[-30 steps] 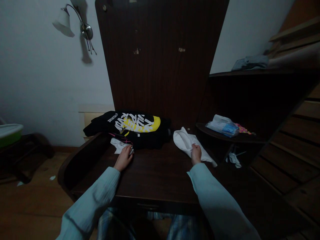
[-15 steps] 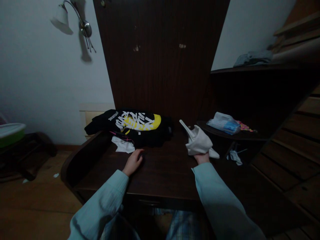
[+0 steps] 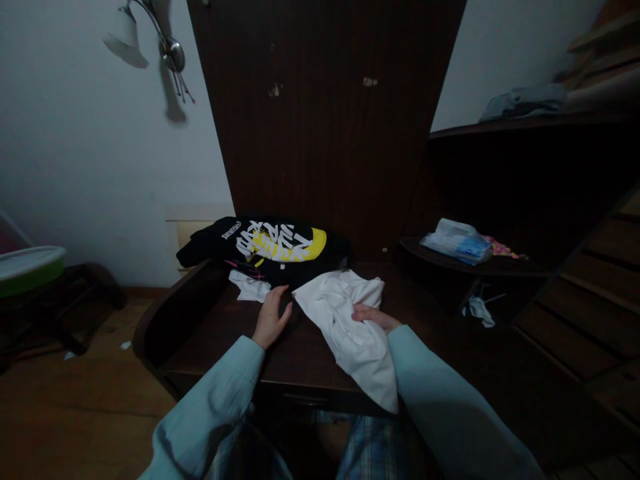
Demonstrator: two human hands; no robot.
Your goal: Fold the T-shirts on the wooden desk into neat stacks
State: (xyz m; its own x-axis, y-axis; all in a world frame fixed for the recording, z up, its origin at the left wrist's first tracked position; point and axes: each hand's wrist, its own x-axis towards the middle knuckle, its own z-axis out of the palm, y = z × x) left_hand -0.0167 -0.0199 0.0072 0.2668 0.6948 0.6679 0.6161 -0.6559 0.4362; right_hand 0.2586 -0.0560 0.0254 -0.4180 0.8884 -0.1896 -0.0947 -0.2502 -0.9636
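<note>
A white cloth (image 3: 350,327) lies spread over the middle of the dark wooden desk (image 3: 210,333), its lower end hanging past the front edge. My right hand (image 3: 373,317) rests on the cloth's right side with its fingers curled into the fabric. My left hand (image 3: 270,317) lies open on the desk just left of the cloth, fingers stretched out, close to the cloth's edge. Behind the hands sits a black garment (image 3: 270,250) with white and yellow print, and a small white piece of fabric (image 3: 253,288) pokes out beneath it.
A tall dark panel (image 3: 320,120) rises behind the desk. On a small shelf to the right lies a plastic packet (image 3: 457,240). A wall lamp (image 3: 145,37) hangs upper left. A green and white basin (image 3: 30,263) sits on a low stand at left.
My right hand brought the bunched white cloth from the right side to the desk's middle, where it now lies spread out. My left hand moved slightly right, toward the cloth.
</note>
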